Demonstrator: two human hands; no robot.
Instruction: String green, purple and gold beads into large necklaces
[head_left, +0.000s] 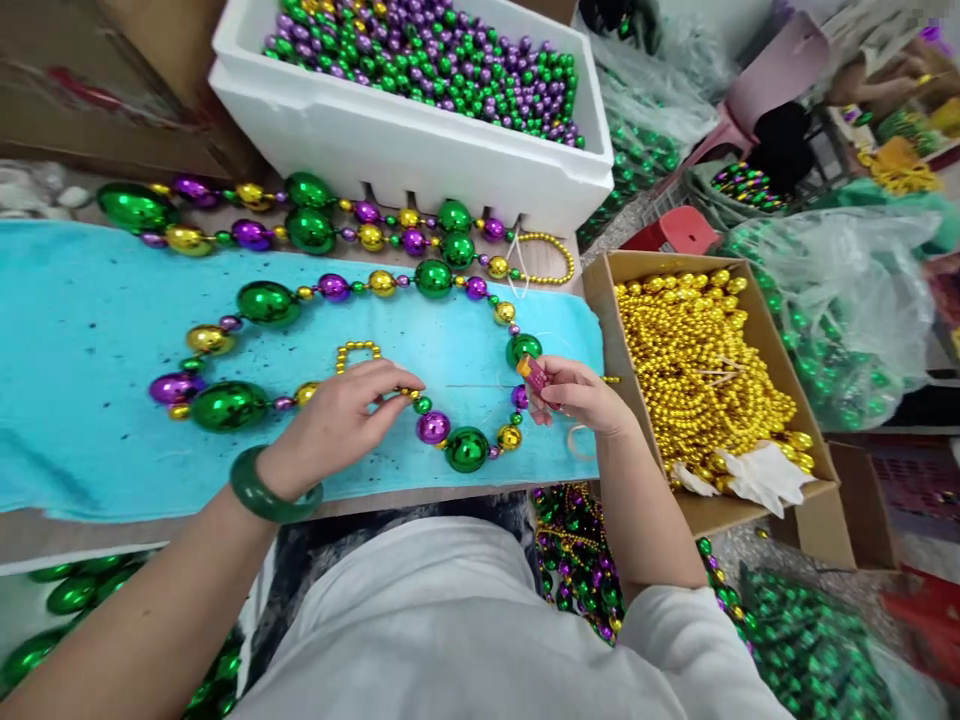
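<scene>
Left hand (pixel 326 420), mid-frame in the head view, pinches small beads (pixel 415 394) of the necklace (pixel 229 405) lying on the blue cloth (pixel 112 440); the right hand (pixel 583 393), right of center, grips what looks like a red lighter (pixel 541 380). Stringing appears finished — a near-complete loop — though a thin thread (pixel 472 386) suggests the ends need securing.

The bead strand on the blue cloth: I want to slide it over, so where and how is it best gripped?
Probably by its farther large green bead, at left, from above, across its narrower width: its long egg shape lies sideways, apart from the left hand and right hand.
</scene>
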